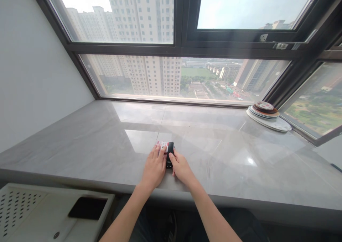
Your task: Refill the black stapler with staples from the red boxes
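Clasped between the right hand's [181,165] thumb and fingers, a black stapler [170,151] stands on the gray counter [88,149], near its front edge. Fingers extended, the left hand [153,169] lies over some papers [164,145] just beside it; whether it pinches them, I cannot tell. Pale lettering on the stapler and red print on the papers are too small to read. Stacked plates [264,111] sit well apart, by the window [149,76] at right; nothing blocks either hand.
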`<state>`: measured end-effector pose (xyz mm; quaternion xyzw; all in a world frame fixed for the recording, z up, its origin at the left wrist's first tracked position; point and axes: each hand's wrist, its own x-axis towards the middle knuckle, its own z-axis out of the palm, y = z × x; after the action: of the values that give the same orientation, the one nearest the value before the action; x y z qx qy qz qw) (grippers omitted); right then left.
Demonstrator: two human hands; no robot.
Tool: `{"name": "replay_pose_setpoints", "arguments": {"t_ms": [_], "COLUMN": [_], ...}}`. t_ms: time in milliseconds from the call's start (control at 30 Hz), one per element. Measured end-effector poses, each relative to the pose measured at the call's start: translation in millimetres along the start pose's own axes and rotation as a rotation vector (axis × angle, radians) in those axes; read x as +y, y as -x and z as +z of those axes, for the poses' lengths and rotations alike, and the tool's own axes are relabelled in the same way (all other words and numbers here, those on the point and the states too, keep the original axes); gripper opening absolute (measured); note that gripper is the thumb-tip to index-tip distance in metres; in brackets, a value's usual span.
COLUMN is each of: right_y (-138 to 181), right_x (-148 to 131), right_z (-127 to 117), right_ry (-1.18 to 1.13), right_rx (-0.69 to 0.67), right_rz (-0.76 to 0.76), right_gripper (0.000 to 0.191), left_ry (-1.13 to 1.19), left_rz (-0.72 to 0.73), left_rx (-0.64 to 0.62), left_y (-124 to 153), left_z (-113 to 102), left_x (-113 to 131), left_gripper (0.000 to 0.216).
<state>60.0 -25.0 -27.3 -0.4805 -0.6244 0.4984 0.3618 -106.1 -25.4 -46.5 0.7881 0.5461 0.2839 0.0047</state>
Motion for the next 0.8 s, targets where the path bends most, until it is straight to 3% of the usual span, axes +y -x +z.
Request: {"name": "replay_pose_setpoints", "arguments": {"t_ms": [400, 633, 733, 800], "right_y": [-88, -108, -95, -74], "right_x": [-33, -31, -23, -13], "right_z": [87, 100, 85, 62], "right_ry": [-0.087, -0.137, -0.147, -0.140], "right_rx": [-0.063, -0.005, 0.091, 0.169], "right_rz": [0.066, 0.095, 0.108, 0.098], "right_gripper": [0.048, 0.055, 0.066, 0.068], "left_ry": [-0.127, -0.057, 0.004, 0.025], "left_rz": [-0.073, -0.169, -0.214, -0.241], "left_rx": [0.042, 0.056, 0.071, 0.116], "left_y": [-12, -17, -17, -17], "left_z": [-31, -36, -41, -47], "left_x": [-134, -139, -137, -134], "left_gripper": [0.045, 0.045, 0.047, 0.047]}}
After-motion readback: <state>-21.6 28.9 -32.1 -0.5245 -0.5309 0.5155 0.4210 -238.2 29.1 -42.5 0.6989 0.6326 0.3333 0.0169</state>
